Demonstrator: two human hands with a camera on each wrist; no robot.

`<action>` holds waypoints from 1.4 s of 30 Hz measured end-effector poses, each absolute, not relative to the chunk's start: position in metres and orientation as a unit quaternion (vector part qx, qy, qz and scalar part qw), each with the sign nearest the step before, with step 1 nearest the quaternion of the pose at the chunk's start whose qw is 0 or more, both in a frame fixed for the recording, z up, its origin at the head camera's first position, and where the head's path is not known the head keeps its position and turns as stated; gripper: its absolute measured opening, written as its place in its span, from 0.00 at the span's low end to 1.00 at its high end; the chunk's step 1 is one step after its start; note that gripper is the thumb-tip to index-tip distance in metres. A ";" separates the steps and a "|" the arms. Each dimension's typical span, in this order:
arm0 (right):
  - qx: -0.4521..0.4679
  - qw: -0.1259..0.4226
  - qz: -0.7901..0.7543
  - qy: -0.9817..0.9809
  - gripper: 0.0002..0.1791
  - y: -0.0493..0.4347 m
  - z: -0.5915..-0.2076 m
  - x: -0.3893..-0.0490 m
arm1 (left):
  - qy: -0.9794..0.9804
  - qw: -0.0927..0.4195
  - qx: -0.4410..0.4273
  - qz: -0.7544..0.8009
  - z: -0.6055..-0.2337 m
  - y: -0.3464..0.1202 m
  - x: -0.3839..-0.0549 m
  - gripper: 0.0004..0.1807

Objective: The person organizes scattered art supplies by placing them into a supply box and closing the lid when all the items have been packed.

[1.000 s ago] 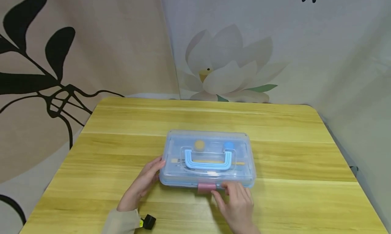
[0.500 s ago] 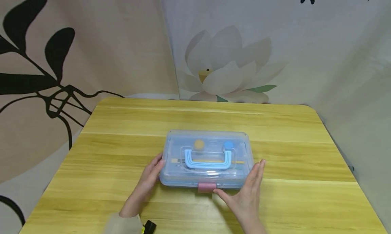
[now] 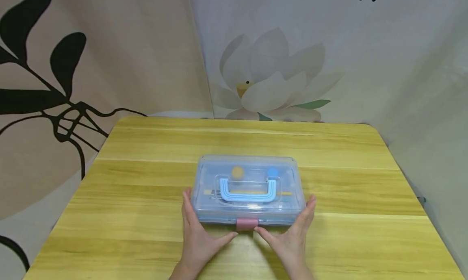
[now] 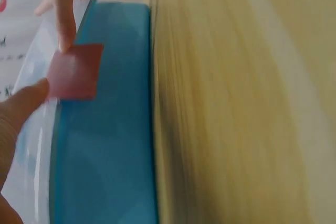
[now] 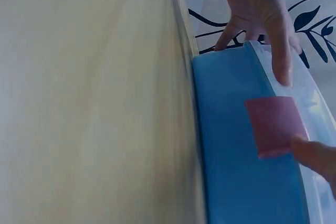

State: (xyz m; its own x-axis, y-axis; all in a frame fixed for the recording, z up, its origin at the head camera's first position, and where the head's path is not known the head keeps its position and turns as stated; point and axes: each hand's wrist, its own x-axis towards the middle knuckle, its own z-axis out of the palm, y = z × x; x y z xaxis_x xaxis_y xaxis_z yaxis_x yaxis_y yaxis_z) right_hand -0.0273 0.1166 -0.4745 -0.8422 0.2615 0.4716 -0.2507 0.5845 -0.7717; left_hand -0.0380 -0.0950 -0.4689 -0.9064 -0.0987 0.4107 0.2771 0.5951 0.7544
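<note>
A clear-lidded plastic case (image 3: 215, 213) with a blue base (image 4: 113, 145) lies flat on the wooden table, its light blue handle (image 3: 248, 197) folded down on the lid. A pink latch (image 3: 247, 224) sits at the middle of its front. My left hand (image 3: 197, 241) has its straight fingers along the left end, the thumb stretched toward the latch. My right hand (image 3: 292, 241) spans the front right corner, fingers on the right end. Its thumb (image 5: 310, 153) touches the latch edge in the right wrist view.
Through the lid show a round yellow thing (image 3: 237, 173), a round blue thing (image 3: 272, 173) and a thin yellow stick (image 3: 285, 193). The wooden table (image 3: 347, 182) extends around the case. Behind it hangs a cloth backdrop (image 3: 164, 60) with leaf and lotus prints.
My right hand left the front edge by the latch and spread round the right corner. My left hand then came forward, its thumb swinging toward the latch. The case has hardly moved.
</note>
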 end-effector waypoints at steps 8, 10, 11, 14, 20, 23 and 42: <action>-0.027 0.282 0.440 -0.852 0.84 0.111 -0.480 -0.023 | -0.898 0.254 -0.042 -0.357 -0.470 -0.084 -0.036 0.85; -0.037 0.275 0.441 -0.853 0.84 0.109 -0.480 -0.022 | -0.899 0.260 -0.037 -0.351 -0.471 -0.083 -0.035 0.84; -0.041 0.272 0.440 -0.855 0.84 0.108 -0.479 -0.022 | -0.899 0.263 -0.037 -0.349 -0.471 -0.083 -0.035 0.84; -0.054 0.264 0.441 -0.856 0.84 0.106 -0.479 -0.021 | -0.897 0.272 -0.041 -0.347 -0.471 -0.084 -0.034 0.83; -0.051 0.285 0.422 -0.859 0.82 0.101 -0.480 -0.021 | -0.898 0.284 -0.038 -0.334 -0.472 -0.086 -0.033 0.79; -0.049 0.295 0.411 -0.861 0.82 0.100 -0.481 -0.022 | -0.894 0.292 -0.039 -0.337 -0.474 -0.086 -0.033 0.77; 0.125 0.369 0.390 -0.834 0.48 0.127 -0.423 -0.052 | -0.846 0.309 -0.134 -0.414 -0.403 -0.118 -0.049 0.33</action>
State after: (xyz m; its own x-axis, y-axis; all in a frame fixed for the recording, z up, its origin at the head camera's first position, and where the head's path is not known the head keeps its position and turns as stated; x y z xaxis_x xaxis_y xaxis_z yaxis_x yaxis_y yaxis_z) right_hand -0.0523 0.1273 -0.4226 -0.6957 0.0791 0.7140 -0.4970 0.6646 -0.5579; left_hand -0.0493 -0.1181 -0.4027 -0.7733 -0.0283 0.6334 0.4828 0.6213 0.6172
